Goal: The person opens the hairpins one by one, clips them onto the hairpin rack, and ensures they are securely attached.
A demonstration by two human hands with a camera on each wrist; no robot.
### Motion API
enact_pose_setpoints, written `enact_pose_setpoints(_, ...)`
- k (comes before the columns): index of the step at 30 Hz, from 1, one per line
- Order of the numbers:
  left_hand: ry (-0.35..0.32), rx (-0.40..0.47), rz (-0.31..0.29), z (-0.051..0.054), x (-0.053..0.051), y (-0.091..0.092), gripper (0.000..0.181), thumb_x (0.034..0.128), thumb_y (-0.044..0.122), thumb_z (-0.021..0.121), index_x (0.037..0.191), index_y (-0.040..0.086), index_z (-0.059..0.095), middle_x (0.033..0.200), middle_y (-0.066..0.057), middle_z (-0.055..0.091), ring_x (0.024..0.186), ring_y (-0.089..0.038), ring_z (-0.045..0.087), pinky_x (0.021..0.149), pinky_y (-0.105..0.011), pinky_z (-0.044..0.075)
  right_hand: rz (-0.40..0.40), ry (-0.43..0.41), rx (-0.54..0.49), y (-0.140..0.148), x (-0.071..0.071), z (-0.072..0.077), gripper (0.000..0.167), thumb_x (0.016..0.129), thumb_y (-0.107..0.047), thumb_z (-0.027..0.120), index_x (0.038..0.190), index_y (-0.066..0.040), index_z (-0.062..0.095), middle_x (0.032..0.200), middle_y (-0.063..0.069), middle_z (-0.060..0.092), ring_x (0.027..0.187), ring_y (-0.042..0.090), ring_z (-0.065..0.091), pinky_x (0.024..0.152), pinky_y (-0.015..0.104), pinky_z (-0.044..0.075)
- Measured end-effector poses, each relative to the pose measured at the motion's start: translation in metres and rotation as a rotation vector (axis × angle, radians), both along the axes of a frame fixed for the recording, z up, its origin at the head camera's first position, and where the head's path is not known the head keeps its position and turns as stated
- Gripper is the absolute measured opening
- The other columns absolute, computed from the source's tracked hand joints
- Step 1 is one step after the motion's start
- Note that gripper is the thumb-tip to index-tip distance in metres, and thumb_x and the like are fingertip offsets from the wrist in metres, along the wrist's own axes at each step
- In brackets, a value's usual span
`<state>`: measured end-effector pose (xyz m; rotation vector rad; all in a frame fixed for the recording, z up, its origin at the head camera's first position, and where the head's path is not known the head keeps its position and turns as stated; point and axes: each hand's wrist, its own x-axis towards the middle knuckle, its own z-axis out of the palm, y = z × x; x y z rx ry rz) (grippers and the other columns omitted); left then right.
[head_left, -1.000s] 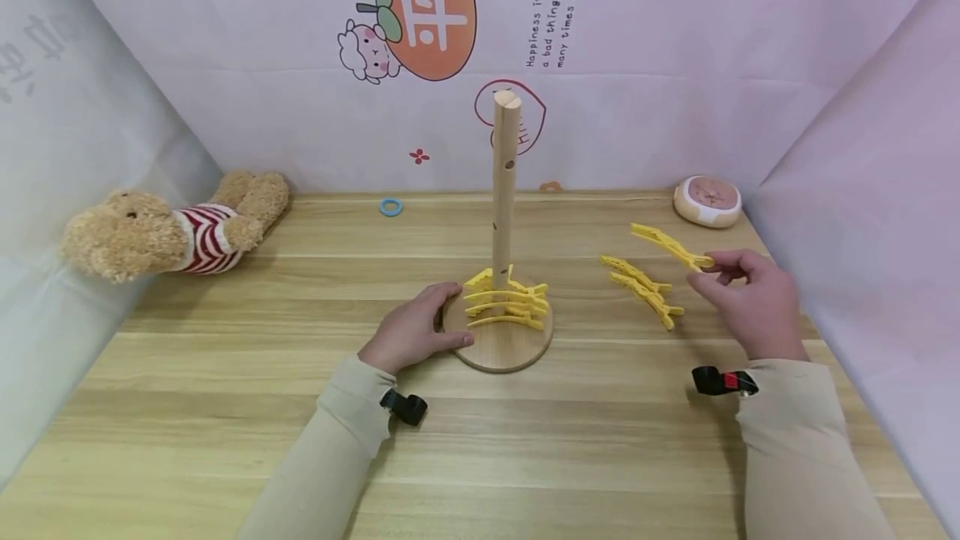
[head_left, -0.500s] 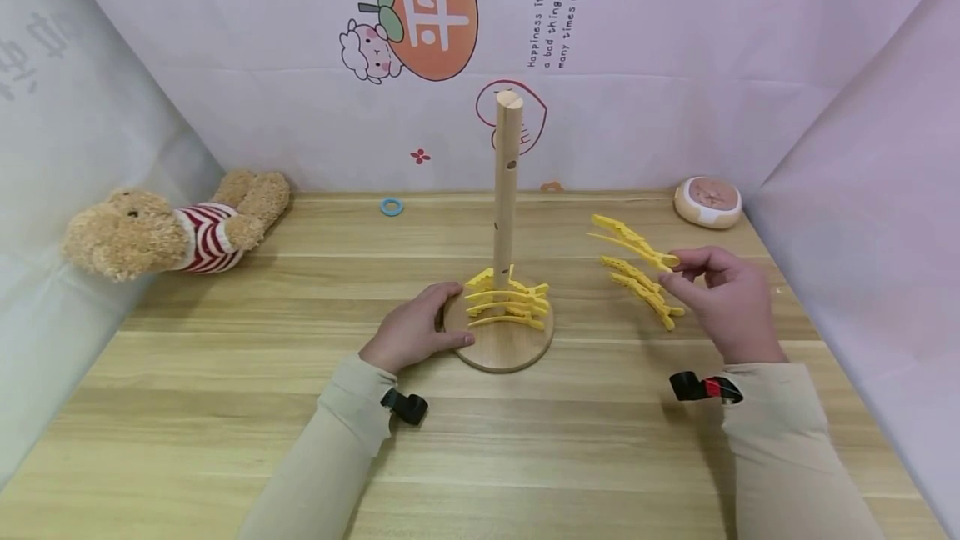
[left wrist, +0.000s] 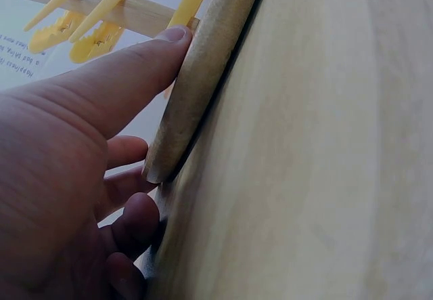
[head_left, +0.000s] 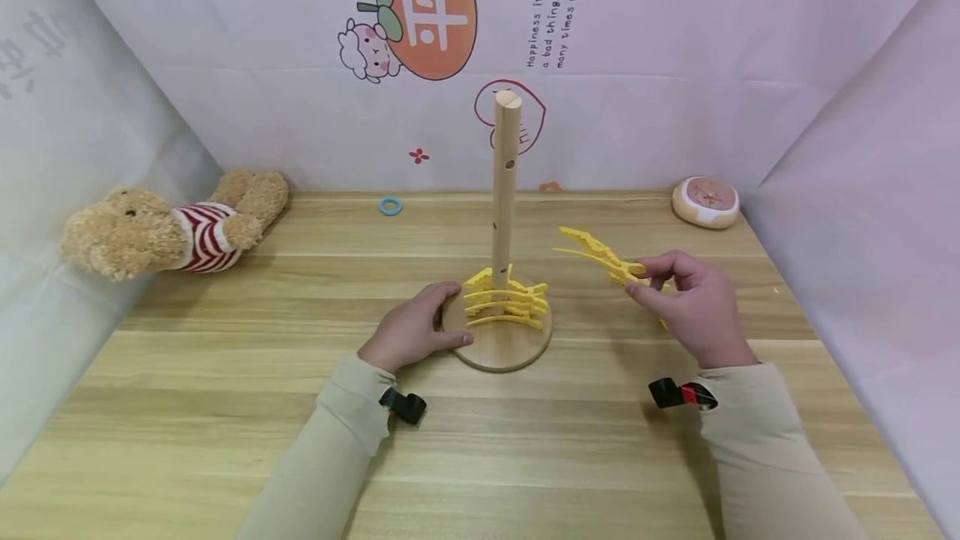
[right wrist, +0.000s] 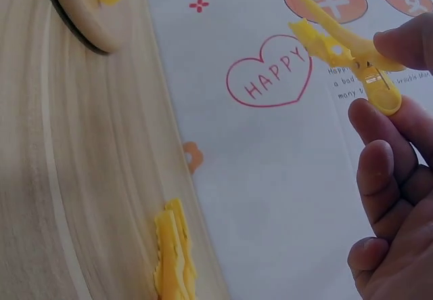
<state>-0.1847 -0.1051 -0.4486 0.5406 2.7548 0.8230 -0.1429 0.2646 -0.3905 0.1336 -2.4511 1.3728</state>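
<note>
A wooden pole stands upright on a round wooden base. Several yellow hair clips are clamped low on the pole. My left hand holds the base's left edge, thumb on top and fingers at the rim. To the right of the pole, my right hand pinches the tail of another yellow hair clip between thumb and fingers, its jaws spread apart and pointing left toward the pole. More loose clips lie on the table, mostly hidden by the right hand in the head view.
A teddy bear in a striped shirt lies at the back left. A blue ring sits near the table's back edge. At the back right is a small round pink-and-white object. Printed cloth walls enclose the table.
My right hand has moved left toward the pole, carrying the hair clip, whose jaws have spread apart. The left hand has stayed at the base.
</note>
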Motion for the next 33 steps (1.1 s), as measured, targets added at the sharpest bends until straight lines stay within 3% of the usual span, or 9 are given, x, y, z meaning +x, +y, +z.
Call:
enact_pose_setpoints(7, -0.003, 0.002, 0.006, 0.001, 0.002, -0.002, 0.085, 0.0842, 0.052, 0.078, 0.152, 0.014, 0.043, 0.154, -0.005, 0.045, 0.139, -0.027, 0.045, 0.11, -0.049, 0.04, 0.072, 0.001, -0.009, -0.022, 0.002, 0.003, 0.019, 0.082, -0.011, 0.084, 0.099, -0.008, 0.076, 0.082, -0.002, 0.067, 0.076, 0.012, 0.056, 0.052, 0.023, 0.042)
enact_pose_setpoints(17, 0.005, 0.004, 0.01, 0.002, 0.003, -0.004, 0.085, 0.084, 0.051, 0.078, 0.152, 0.014, 0.042, 0.154, -0.006, 0.045, 0.139, -0.028, 0.045, 0.111, -0.048, 0.039, 0.151, 0.001, 0.069, -0.048, 0.006, -0.001, 0.019, 0.081, -0.017, 0.085, 0.098, -0.016, 0.076, 0.085, 0.004, 0.067, 0.08, 0.015, 0.056, 0.075, 0.03, 0.038)
enact_pose_setpoints(26, 0.022, -0.015, -0.01, 0.002, 0.002, 0.0, 0.083, 0.0846, 0.051, 0.078, 0.151, 0.015, 0.043, 0.153, -0.004, 0.045, 0.137, -0.027, 0.047, 0.108, -0.048, 0.042, 0.165, -0.012, 0.037, -0.058, 0.009, -0.007, 0.02, 0.081, -0.016, 0.085, 0.099, -0.018, 0.076, 0.084, 0.003, 0.065, 0.082, 0.016, 0.055, 0.072, 0.031, 0.037)
enact_pose_setpoints(33, 0.01, -0.024, 0.022, 0.003, 0.004, 0.006, 0.098, 0.0771, 0.059, 0.08, 0.153, 0.014, 0.04, 0.152, -0.005, 0.046, 0.134, -0.028, 0.05, 0.105, -0.048, 0.045, 0.186, 0.012, 0.017, -0.063, 0.007, -0.012, 0.02, 0.082, -0.017, 0.085, 0.1, -0.017, 0.076, 0.086, 0.002, 0.065, 0.082, 0.015, 0.056, 0.075, 0.029, 0.039)
